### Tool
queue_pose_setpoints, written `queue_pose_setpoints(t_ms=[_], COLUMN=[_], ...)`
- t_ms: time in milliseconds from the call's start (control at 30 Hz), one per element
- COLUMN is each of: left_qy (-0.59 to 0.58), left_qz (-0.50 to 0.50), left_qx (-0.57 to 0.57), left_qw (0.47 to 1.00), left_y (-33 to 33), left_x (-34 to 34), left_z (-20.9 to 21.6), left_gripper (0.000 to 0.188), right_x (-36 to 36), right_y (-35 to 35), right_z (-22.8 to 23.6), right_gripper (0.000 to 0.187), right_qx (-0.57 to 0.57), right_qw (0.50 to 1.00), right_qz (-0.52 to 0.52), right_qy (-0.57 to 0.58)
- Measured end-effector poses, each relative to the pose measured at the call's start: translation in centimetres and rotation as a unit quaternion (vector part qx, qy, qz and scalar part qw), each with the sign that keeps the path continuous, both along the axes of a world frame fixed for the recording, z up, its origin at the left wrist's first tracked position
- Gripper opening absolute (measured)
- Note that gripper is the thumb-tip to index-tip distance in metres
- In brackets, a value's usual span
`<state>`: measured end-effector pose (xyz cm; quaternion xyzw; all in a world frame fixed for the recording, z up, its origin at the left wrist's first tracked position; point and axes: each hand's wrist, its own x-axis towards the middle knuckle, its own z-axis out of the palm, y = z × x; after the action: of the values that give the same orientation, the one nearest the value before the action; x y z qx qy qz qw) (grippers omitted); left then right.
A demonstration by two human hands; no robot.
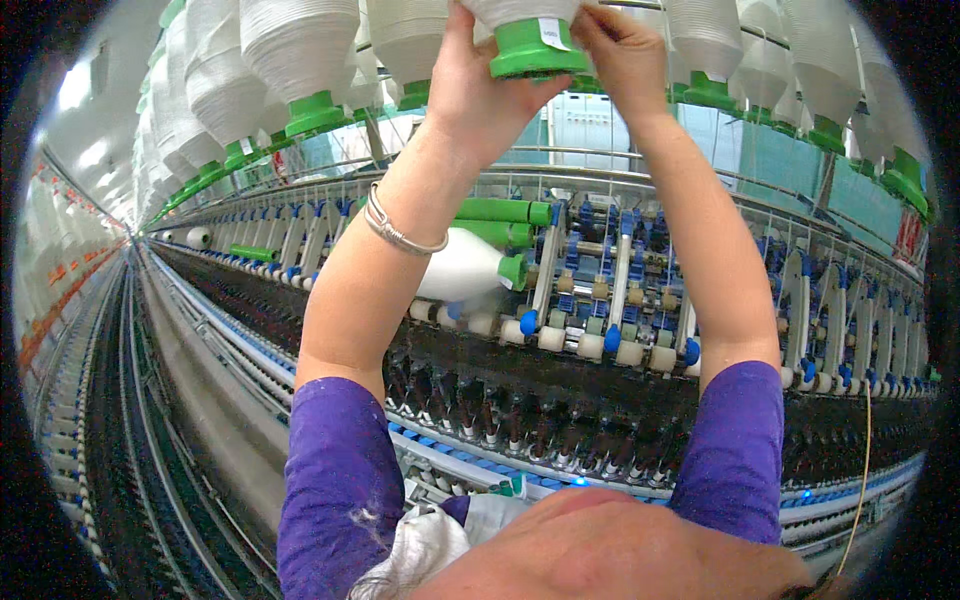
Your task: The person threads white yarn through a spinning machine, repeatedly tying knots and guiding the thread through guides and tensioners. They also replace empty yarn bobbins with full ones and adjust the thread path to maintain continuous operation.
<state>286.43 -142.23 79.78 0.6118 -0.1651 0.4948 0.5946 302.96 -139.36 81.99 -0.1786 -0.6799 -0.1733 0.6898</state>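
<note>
Both my arms reach up to a hanging roving bobbin (530,50), white with a green base and a small pale label. My left hand (468,95) grips it from the left and below, thumb and fingers around the green base. At the bobbin's right side is my right hand (630,62), its fingers bent and pinched together against the white winding. Whatever lies between those fingertips is too small to make out. The top of the bobbin is cut off by the picture's upper edge.
Several white roving bobbins (300,50) hang in rows on both sides. Below, a spinning frame (620,290) carries rollers and blue-tipped arms. A white bobbin (465,262) and green tubes (500,211) lie on it, behind my left forearm. A long aisle (130,400) runs away at left.
</note>
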Motion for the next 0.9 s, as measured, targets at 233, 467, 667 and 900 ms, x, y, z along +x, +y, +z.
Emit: queue_pose_setpoints(t_ms=[233,467,667,900], left_qy=[0.106,0.116,0.144,0.158], left_qz=[0.052,0.214,0.274,0.225], left_qx=[0.097,0.183,0.201,0.116], left_qw=[0.988,0.952,0.929,0.954], left_y=[-2.2,-4.0,-2.7,-3.8], left_x=[-3.5,-6.9,-7.1,-5.8], left_z=[0.5,-0.2,-0.8,-0.4], left_gripper=[0.060,0.073,0.069,0.059], right_x=[3.2,8.0,9.7,11.7], right_y=[3.1,7.2,10.9,18.3], right_z=[7.5,13.8,11.6,10.6], right_gripper=[0.033,0.018,0.011,0.013], right_qx=[0.135,0.269,0.273,-0.025], right_qw=[0.958,0.855,0.889,0.900], right_qz=[-0.164,-0.384,-0.290,0.190], right_qy=[0.195,0.222,0.227,0.391])
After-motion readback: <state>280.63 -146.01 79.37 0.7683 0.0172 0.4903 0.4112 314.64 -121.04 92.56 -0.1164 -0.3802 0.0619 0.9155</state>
